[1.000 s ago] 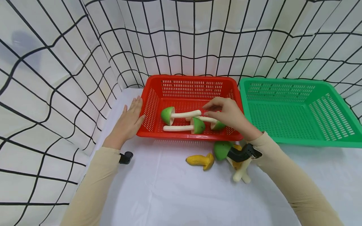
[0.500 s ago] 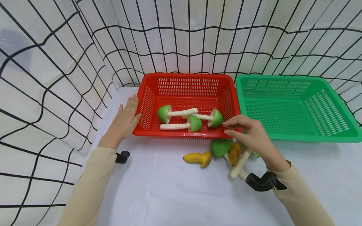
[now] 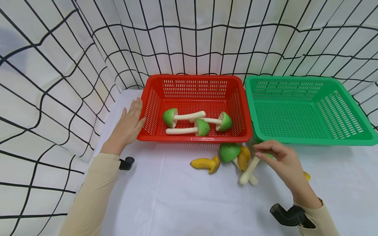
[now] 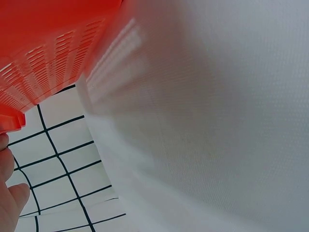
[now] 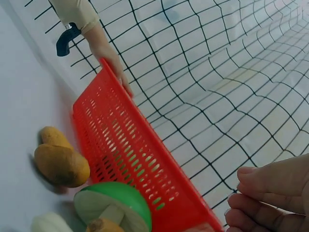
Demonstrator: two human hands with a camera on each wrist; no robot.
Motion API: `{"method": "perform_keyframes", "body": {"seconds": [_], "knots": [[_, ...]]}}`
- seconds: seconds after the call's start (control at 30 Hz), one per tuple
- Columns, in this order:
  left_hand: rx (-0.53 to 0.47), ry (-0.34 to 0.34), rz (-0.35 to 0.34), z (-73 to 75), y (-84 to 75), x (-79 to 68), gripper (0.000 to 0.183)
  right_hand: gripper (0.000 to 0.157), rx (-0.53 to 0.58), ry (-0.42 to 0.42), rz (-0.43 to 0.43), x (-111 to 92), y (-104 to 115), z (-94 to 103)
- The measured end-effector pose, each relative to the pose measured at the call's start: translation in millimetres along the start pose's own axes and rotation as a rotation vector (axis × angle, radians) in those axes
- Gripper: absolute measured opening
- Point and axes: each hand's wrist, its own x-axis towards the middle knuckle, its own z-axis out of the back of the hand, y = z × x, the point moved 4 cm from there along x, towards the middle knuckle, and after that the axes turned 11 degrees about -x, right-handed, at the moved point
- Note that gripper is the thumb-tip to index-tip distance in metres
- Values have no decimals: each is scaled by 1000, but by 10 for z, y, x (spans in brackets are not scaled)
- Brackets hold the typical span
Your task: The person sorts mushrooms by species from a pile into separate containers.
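Head view shows a rectangular red plastic basket [image 3: 192, 139] with slotted, lattice-like walls, set on smooth white cloth [image 3: 177, 200]. Inside it lie three model mushrooms with rounded green caps and slender, smooth white stems: one at the left [image 3: 170, 118], one at the front [image 3: 202, 127] and one toward the right [image 3: 225, 122]. Beside it stands a wider green plastic basket [image 3: 283, 113], likewise perforated.

The left hand [image 3: 125, 126] lies flat against the red basket's left side, its fingers straight and holding nothing. The right hand [image 3: 282, 160] is above the cloth near the front of the green basket; its fingers are loosely bent, a small gap between thumb and fingertips, and the right wrist view shows nothing held in them.

Just beside the right hand, in front of the red basket, is a small heap: a domed green-capped mushroom [image 3: 229, 151], a lumpy ochre mushroom [image 3: 243, 159] and a thick, matte white stem [image 3: 248, 173] crossing another, partly hidden by the hand. A curved yellow mushroom [image 3: 205, 164] with a flared end lies apart to their left. Behind, wavy black netting [image 3: 195, 29] hangs against white fabric.
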Motion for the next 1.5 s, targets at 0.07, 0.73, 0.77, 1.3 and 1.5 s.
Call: {"method": "perform_keyframes", "body": {"seconds": [0.07,0.73,0.77,1.3,1.5], "knots": [[-5,2,0,0,-5,0,63,20,35,-10,-26,-61,-45,13],[-1,7,11,8,-14,-1,62,31,-73,-83,-477,-524,-588,-82],[-1,7,11,9,-13,-2,62,31,-67,-89,-484,-530,-603,-92],[-1,8,12,1,-12,2,62,34,-98,-90,-550,-527,-745,-285],[-5,8,7,-6,-14,1,62,37,-85,-130,-562,-498,-767,-337]]}}
